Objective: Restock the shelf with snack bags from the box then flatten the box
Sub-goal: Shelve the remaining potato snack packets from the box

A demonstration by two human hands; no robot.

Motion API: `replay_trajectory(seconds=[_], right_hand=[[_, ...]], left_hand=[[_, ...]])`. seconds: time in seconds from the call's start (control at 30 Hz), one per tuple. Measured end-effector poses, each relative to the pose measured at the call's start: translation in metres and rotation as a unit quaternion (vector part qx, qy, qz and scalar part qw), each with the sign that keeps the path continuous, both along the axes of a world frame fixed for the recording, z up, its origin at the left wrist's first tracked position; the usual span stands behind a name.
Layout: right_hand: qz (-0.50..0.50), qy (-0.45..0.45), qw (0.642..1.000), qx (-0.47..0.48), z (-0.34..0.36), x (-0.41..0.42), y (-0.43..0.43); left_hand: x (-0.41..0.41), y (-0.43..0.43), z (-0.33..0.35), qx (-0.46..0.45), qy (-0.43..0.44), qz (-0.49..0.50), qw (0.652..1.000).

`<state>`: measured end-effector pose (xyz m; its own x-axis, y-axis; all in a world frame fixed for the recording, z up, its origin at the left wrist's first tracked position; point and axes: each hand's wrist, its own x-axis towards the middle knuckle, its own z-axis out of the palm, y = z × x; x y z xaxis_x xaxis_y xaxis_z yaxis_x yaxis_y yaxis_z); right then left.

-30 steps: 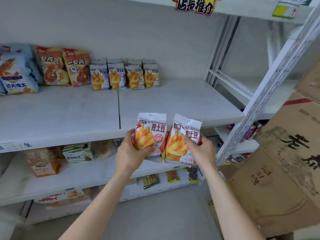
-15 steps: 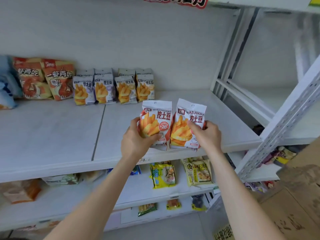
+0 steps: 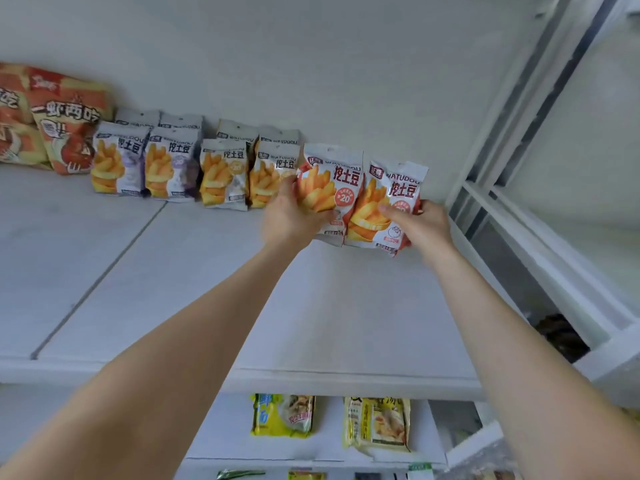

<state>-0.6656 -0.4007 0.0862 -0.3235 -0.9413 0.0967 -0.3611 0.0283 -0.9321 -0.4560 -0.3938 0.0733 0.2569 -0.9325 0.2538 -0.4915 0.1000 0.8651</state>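
Single head-worn view, close, facing forward and down over outstretched arms onto white shelf

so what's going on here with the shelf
A person is restocking snacks. The left hand and the right hand each grip a red fries bag, the left bag and the right bag, side by side at the back of the shelf, just right of the row of fries bags along the wall. Neither bag is released yet. The box is out of view.
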Motion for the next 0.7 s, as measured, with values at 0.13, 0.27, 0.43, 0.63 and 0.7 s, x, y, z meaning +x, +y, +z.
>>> replay_trajectory(seconds=[0.13,0.27,0.43,0.63,0.7], right_hand=[[0.009,-0.017,1.0,-0.022,-0.014,-0.012,-0.055],[0.019,-0.03,0.999,-0.04,-0.031,-0.019,-0.101],[0.013,-0.044,0.997,-0.066,-0.042,-0.03,-0.145],[0.012,-0.03,0.996,-0.085,-0.047,-0.043,-0.19],[0.02,-0.022,0.996,-0.083,-0.05,-0.043,-0.202]], left_hand=[[-0.013,-0.05,-0.017,-0.004,0.001,0.021,1.0],[-0.025,-0.094,-0.032,-0.008,0.021,0.032,0.999],[-0.043,-0.142,-0.048,-0.01,0.031,0.052,0.998],[-0.058,-0.189,-0.058,0.0,0.049,0.046,0.998],[-0.059,-0.201,-0.061,0.014,0.063,0.047,0.997]])
